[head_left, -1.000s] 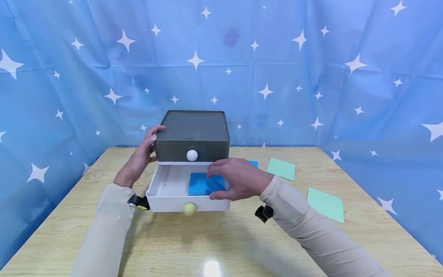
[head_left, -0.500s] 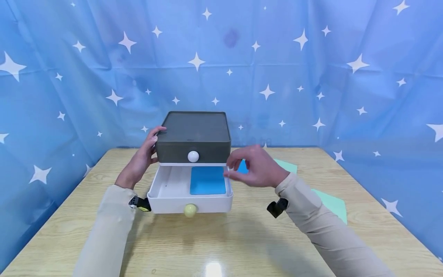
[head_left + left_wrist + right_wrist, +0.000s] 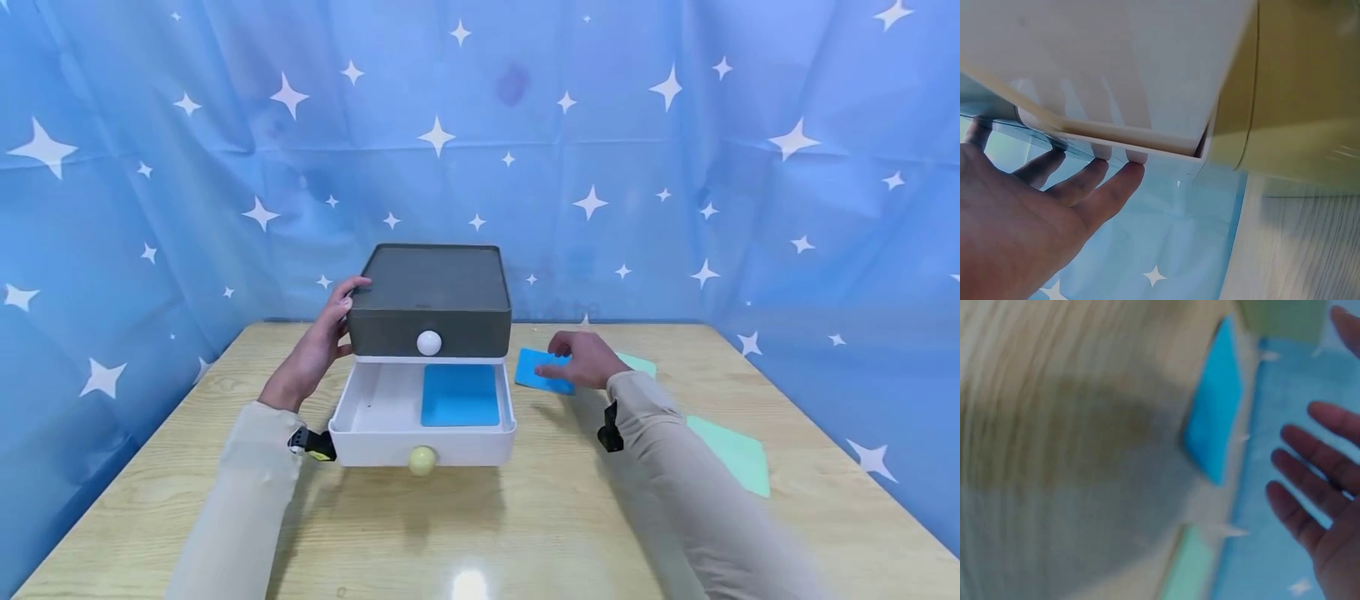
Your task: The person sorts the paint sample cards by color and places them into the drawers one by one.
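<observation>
A small chest has a dark grey upper unit (image 3: 435, 279) with a white knob. Its white lower drawer (image 3: 386, 404) with a pale green knob is pulled out, and a flat blue square (image 3: 460, 396) lies in the drawer's right half. My left hand (image 3: 313, 348) rests against the chest's left side, fingers extended; the left wrist view has the fingertips (image 3: 1132, 172) touching the wall. To the right of the chest, a second flat blue square (image 3: 531, 377) lies on the table. Over its right part is my right hand (image 3: 588, 362), fingers spread and holding nothing.
Two pale green squares lie on the wooden table (image 3: 420, 550): a nearer green square (image 3: 731, 458) at right, and a farther green square (image 3: 641, 364) partly behind the right hand. A blue star-patterned curtain (image 3: 480, 167) hangs behind the table and along its sides.
My right hand has left the blue square in the drawer and moved right to the blue square on the table. The left hand stays on the chest's side.
</observation>
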`<move>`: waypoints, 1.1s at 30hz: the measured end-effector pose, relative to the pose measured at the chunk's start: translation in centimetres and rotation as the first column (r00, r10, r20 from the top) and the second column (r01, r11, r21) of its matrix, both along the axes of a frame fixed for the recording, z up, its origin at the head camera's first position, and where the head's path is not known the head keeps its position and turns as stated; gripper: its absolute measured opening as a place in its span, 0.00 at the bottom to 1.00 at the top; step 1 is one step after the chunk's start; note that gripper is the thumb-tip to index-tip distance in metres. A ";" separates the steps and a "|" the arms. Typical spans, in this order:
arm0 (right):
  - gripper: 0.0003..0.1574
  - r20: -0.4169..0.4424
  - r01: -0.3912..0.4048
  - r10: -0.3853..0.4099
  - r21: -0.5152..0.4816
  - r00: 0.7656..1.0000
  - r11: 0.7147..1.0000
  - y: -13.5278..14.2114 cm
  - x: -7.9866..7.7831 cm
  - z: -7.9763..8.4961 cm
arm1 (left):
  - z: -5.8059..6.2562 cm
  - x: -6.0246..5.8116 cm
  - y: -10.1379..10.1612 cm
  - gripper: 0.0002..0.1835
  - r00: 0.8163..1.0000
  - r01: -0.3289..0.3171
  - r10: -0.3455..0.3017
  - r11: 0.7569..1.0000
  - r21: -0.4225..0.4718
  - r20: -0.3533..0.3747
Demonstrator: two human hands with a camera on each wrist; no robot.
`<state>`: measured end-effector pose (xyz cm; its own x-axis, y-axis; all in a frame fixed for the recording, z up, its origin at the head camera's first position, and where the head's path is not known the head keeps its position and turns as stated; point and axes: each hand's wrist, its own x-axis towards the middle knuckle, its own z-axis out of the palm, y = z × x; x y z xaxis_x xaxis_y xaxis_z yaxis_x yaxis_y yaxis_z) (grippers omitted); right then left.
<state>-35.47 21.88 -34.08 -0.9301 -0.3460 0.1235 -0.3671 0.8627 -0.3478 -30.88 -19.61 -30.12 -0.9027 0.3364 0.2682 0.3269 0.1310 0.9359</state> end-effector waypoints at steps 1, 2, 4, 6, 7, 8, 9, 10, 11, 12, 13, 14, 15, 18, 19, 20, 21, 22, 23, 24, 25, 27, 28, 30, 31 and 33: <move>0.37 0.027 0.025 -0.026 0.025 0.999 0.999 0.4 -0.5 -0.5 | 0.0 -0.1 0.0 0.28 1.000 0.005 -0.005 1.000 0.000 0.004; 0.42 0.049 0.052 -0.055 0.046 0.997 0.998 0.6 -0.9 -1.0 | 0.1 -0.1 0.1 0.28 1.000 0.010 -0.010 1.000 -0.001 0.007; 0.50 0.082 0.080 -0.086 0.069 0.993 0.994 0.9 -1.7 -1.7 | 0.1 -0.1 0.0 0.28 1.000 0.014 -0.014 1.000 0.003 0.010; 0.55 0.120 0.092 -0.101 0.078 0.988 0.993 1.0 -2.3 -2.1 | 0.0 0.0 -0.2 0.28 1.000 0.016 -0.016 1.000 0.001 0.012; 0.57 0.143 0.096 -0.107 0.079 0.984 0.992 1.1 -2.5 -2.1 | -0.1 0.1 -0.2 0.28 1.000 0.017 -0.017 1.000 0.002 0.012; 0.59 0.164 0.102 -0.115 0.084 0.980 0.991 1.3 -2.6 -2.2 | -0.1 0.1 -0.2 0.28 1.000 0.020 -0.020 1.000 0.002 0.012; 0.60 0.187 0.106 -0.120 0.085 0.975 0.991 1.4 -2.7 -2.1 | -0.2 0.1 -0.1 0.28 1.000 0.023 -0.023 1.000 0.001 0.012; 0.60 0.204 0.111 -0.128 0.093 0.971 0.989 1.6 -2.7 -2.1 | -0.2 0.1 0.0 0.28 1.000 0.028 -0.028 1.000 -0.001 0.013; 0.61 0.218 0.113 -0.133 0.105 0.967 0.988 1.7 -2.8 -2.0 | -0.2 0.1 0.0 0.28 0.999 0.030 -0.030 1.000 -0.005 0.013; 0.62 0.227 0.114 -0.138 0.116 0.964 0.987 1.8 -2.9 -1.9 | -0.2 0.0 0.1 0.28 1.000 0.029 -0.029 1.000 -0.008 0.011; 0.63 0.235 0.113 -0.140 0.125 0.962 0.986 1.8 -2.9 -1.8 | -0.2 0.0 0.1 0.28 1.000 0.027 -0.027 1.000 -0.008 0.010; 0.65 0.241 0.111 -0.141 0.133 0.960 0.985 1.8 -3.0 -1.7 | -0.2 0.0 0.1 0.28 1.000 0.025 -0.025 1.000 -0.008 0.008; 0.66 0.249 0.110 -0.142 0.139 0.958 0.984 1.8 -3.1 -1.6 | -0.2 0.0 0.1 0.28 1.000 0.022 -0.022 1.000 -0.006 0.009; 0.70 0.278 0.108 -0.153 0.172 0.948 0.979 1.8 -3.4 -1.4 | 0.0 -0.1 0.2 0.28 1.000 0.019 -0.019 1.000 -0.004 0.010; 0.72 0.291 0.107 -0.158 0.185 0.944 0.977 1.8 -3.4 -1.5 | 0.0 -0.1 0.2 0.28 1.000 0.022 -0.022 1.000 -0.003 0.013; 0.73 0.303 0.111 -0.168 0.197 0.938 0.974 2.0 -3.5 -1.6 | 0.0 -0.2 0.3 0.28 1.000 0.024 -0.024 1.000 -0.003 0.014; 0.74 0.316 0.116 -0.178 0.206 0.932 0.972 2.1 -3.6 -1.6 | 0.0 -0.2 0.4 0.28 1.000 0.025 -0.025 1.000 -0.006 0.011; 0.74 0.325 0.119 -0.186 0.216 0.927 0.969 2.2 -3.7 -1.6 | 0.1 -0.3 0.5 0.28 1.000 0.026 -0.026 1.000 -0.010 0.007; 0.74 0.332 0.122 -0.193 0.221 0.923 0.967 2.3 -3.8 -1.6 | 0.1 -0.3 0.5 0.28 1.000 0.028 -0.028 1.000 -0.010 0.004; 0.74 0.335 0.123 -0.196 0.227 0.922 0.966 2.5 -3.9 -1.7 | 0.2 -0.4 0.6 0.28 1.000 0.029 -0.029 1.000 -0.012 0.001; 0.74 0.333 0.119 -0.192 0.228 0.923 0.966 2.5 -4.0 -1.7 | 0.2 -0.4 0.6 0.28 1.000 0.028 -0.028 1.000 -0.014 0.001; 0.74 0.326 0.107 -0.179 0.226 0.928 0.968 2.6 -4.1 -1.7 | 0.3 -0.4 0.5 0.28 1.000 0.023 -0.023 1.000 -0.019 0.002; 0.73 0.317 0.093 -0.166 0.233 0.934 0.968 2.5 -4.1 -1.7 | 0.2 -0.4 0.5 0.28 1.000 0.022 -0.022 1.000 -0.020 0.006; 0.71 0.299 0.073 -0.148 0.247 0.943 0.966 2.2 -4.1 -1.7 | 0.1 -0.3 0.3 0.28 1.000 0.018 -0.018 1.000 -0.022 0.009; 0.70 0.289 0.062 -0.139 0.258 0.947 0.964 2.0 -4.0 -1.6 | 0.1 -0.3 0.2 0.28 1.000 0.016 -0.016 1.000 -0.022 0.008; 0.67 0.278 0.046 -0.128 0.285 0.952 0.958 1.6 -3.8 -1.6 | 0.0 -0.2 0.0 0.28 1.000 0.017 -0.017 1.000 -0.018 0.007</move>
<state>-39.29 23.52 -35.67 -0.9387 -0.2441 -0.2436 -0.2048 0.9629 -0.1756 -31.08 -19.62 -30.13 -0.8986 0.3561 0.2563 0.3232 0.1422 0.9356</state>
